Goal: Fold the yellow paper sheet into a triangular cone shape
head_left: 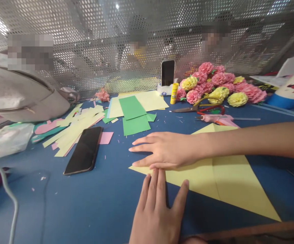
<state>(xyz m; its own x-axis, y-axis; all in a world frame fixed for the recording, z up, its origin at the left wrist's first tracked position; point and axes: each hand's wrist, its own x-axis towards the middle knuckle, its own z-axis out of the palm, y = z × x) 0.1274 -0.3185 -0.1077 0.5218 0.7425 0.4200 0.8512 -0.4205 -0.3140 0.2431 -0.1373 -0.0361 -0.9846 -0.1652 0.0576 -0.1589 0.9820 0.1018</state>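
A sheet of yellow paper (pixel 230 179) lies at an angle on the blue table, with a crease line running across it. My right hand (pixel 169 149) rests flat on the paper's left part, fingers spread toward the left, its forearm crossing the sheet. From the front edge comes my left hand (pixel 157 206), palm down, fingers stretched out and thumb apart. Its fingertips meet the lower edge of my right hand by the paper's left corner. Part of the sheet is hidden under the right hand and forearm.
A phone (pixel 83 150) lies left of my hands near yellow paper strips (pixel 79 127) and green sheets (pixel 134 110). Behind are a glue stick (pixel 174 93), scissors (pixel 187 108), a pink glue gun (pixel 219 119) and paper flowers (pixel 218 83). A bag (pixel 22 91) stands left, before a perforated metal panel (pixel 91 64).
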